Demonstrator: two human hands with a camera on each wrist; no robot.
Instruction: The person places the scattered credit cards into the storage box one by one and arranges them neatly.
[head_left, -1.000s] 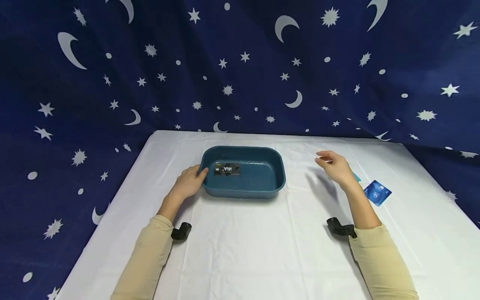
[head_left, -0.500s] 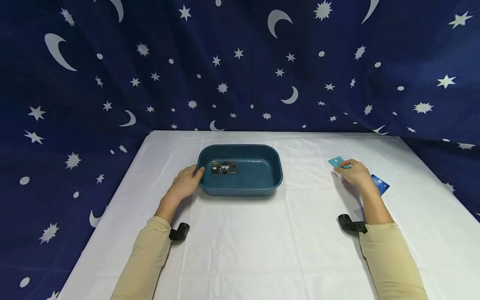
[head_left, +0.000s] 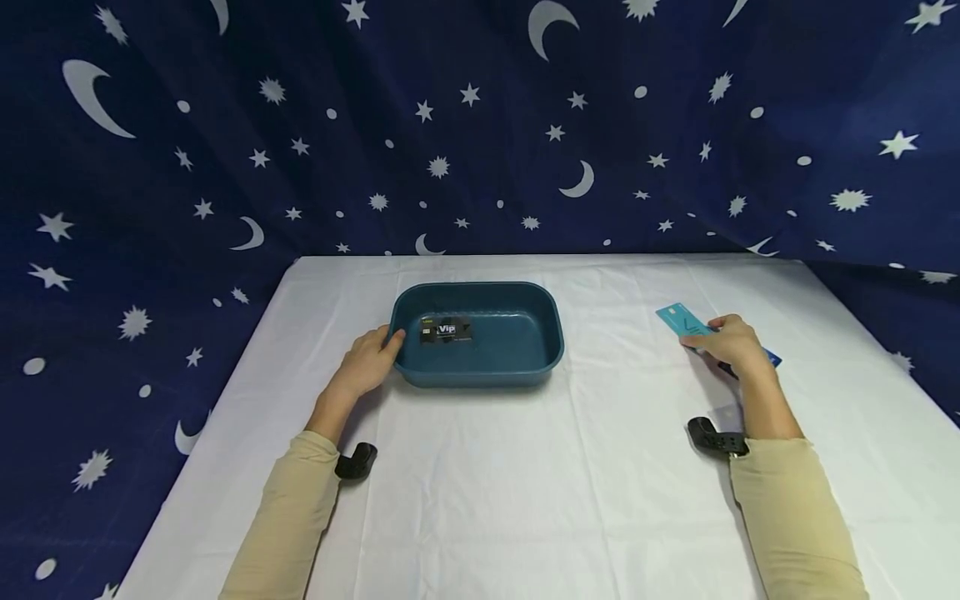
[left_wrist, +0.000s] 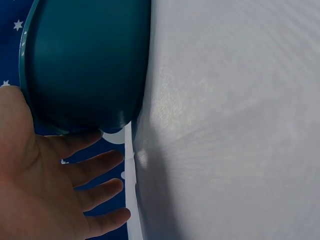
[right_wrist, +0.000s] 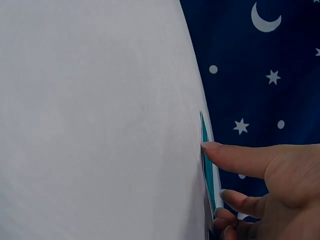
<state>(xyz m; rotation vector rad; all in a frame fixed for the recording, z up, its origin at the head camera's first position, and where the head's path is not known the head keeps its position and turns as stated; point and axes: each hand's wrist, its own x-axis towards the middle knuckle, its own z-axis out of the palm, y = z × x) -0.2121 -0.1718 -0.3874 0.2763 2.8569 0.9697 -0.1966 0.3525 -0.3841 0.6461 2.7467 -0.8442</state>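
A dark teal plastic basin (head_left: 517,379) stands on the white-covered table, with a black card (head_left: 446,330) marked "Vip" lying inside it at the left. My left hand (head_left: 367,362) holds the basin's left end, thumb hooked over the rim and fingers along the outer wall; the left wrist view shows the other fingers (left_wrist: 102,192) spread below it. To the right, my right hand (head_left: 731,346) pinches a light blue card (head_left: 680,317) between thumb and fingers, slightly tilted. A dark blue card (head_left: 772,358) is mostly hidden behind that hand.
A white cloth (head_left: 487,483) covers the table. Behind and to the left hangs a dark blue curtain (head_left: 480,58) with white moons and stars. Each wrist carries a black camera mount (head_left: 716,439).
My right hand moved right and down onto the light blue card and took hold of it, shifting it toward the dark blue card. My left hand stays on the basin.
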